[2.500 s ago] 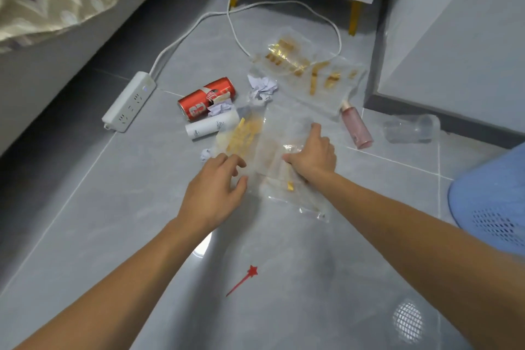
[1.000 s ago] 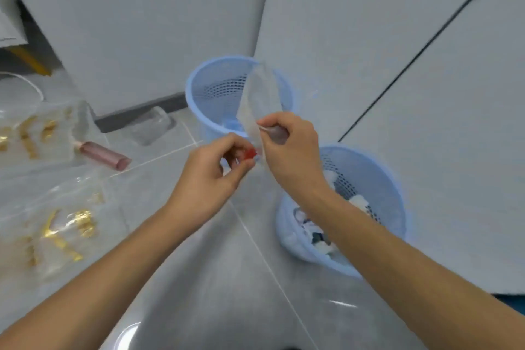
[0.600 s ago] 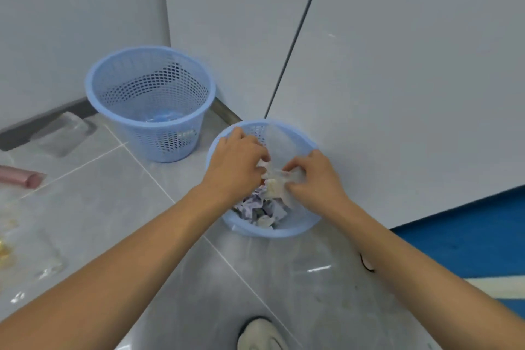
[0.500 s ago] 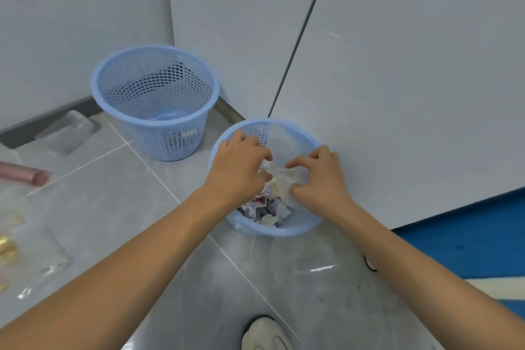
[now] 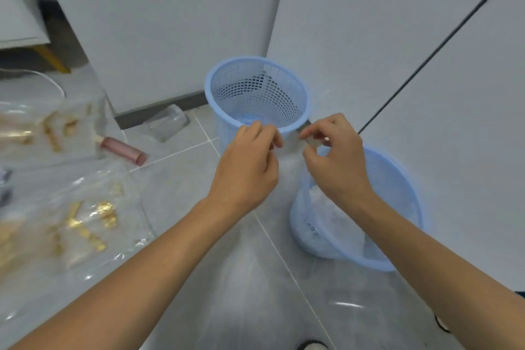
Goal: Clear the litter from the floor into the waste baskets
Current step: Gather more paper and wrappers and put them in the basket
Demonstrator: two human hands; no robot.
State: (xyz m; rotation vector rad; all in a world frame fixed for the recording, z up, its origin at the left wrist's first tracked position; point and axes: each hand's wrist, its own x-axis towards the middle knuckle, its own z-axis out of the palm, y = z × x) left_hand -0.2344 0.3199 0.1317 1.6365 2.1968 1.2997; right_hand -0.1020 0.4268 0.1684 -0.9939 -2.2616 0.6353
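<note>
Far to the left of your left hand (image 5: 245,167), clear plastic bags (image 5: 76,224) with gold pieces lie on the floor (image 5: 227,278), a pink bottle (image 5: 123,148) and a clear cup (image 5: 167,125) nearer. Your left hand hangs with fingers loosely curled, gripping nothing, just before the rim of the far waste basket (image 5: 257,91). Your right hand (image 5: 336,163) hovers beside it, fingers also loose and holding nothing, directly above the near waste basket (image 5: 397,207), where pale litter sits inside.
</note>
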